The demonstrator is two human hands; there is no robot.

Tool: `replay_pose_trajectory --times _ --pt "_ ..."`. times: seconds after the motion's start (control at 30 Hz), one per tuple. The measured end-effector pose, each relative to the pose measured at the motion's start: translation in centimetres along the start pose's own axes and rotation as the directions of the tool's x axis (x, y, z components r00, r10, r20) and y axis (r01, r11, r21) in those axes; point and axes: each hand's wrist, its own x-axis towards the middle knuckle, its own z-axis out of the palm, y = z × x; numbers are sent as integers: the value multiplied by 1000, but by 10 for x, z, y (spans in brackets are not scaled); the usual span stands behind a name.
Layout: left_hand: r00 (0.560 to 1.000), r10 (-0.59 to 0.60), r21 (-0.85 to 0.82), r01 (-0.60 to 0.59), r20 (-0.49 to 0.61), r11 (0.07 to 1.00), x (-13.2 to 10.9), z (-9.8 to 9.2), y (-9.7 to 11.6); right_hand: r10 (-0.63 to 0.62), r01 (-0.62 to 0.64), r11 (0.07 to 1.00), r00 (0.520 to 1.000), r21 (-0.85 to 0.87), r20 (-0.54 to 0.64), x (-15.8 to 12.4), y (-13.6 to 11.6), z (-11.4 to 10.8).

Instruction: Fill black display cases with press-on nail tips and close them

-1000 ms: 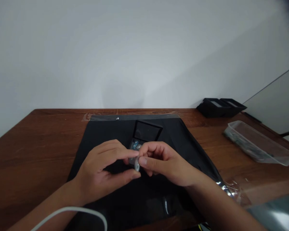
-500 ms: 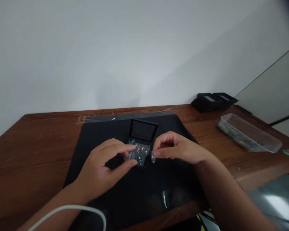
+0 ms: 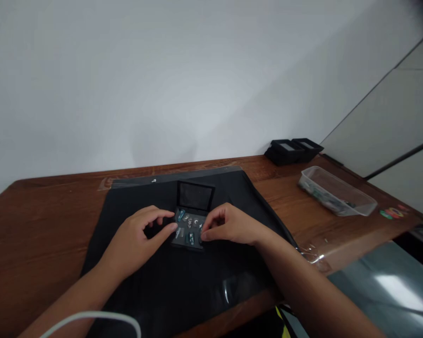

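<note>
A small black box (image 3: 179, 242) stands on the black mat with its windowed lid (image 3: 195, 195) raised at the back. Inside lie several small shiny pieces, among them a pale crescent (image 3: 196, 222) and blue-green bits (image 3: 190, 238). My left hand (image 3: 141, 234) is at the box's left edge, thumb and index finger apart with nothing between them. At the right side of the box, my right hand (image 3: 229, 226) has thumb and forefinger pinched low over the pieces. Whatever sits between those fingertips is mostly hidden.
The black mat (image 3: 155, 286) is taped along the back of the brown wooden table (image 3: 38, 234). To the right are a clear plastic tray (image 3: 364, 203) with small packets, two black bins (image 3: 285, 151) and several coloured rings (image 3: 395, 212). A white cable (image 3: 102, 315) crosses my left forearm.
My right hand has moved from beside the box, where it held a small shiny piece, to the box's right side. My left hand has drawn back to the left edge. The view has shifted right.
</note>
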Motion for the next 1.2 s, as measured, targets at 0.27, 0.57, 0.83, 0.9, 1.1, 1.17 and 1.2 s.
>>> replay_pose_trajectory --times 0.27,0.57,0.83,0.9,1.1,1.17,1.2 --pt "998 -63 -5 63 19 998 2 3 -5 54 -54 998 998 -21 -16 1 -2 6" --pt "995 -100 -40 99 -16 994 2 3 -10 94 -97 995 993 -35 -72 1 -4 11" --pt "988 -154 -100 152 -12 983 2 8 -7 92 -98 994 990 -51 -109 4 -4 15" --pt "987 -160 -107 156 -26 982 1 9 -7 84 -91 994 990 -60 -116 4 -3 15" --pt "983 -178 -119 172 -44 978 0 9 -5 76 -88 992 989 -87 -130 6 0 16" --pt "983 -179 -118 174 -31 978 0 9 -4 73 -86 992 989 -94 -132 6 0 16" --pt "984 -178 -117 174 -23 978 0 10 -3 72 -85 991 988 -99 -134 6 0 16"
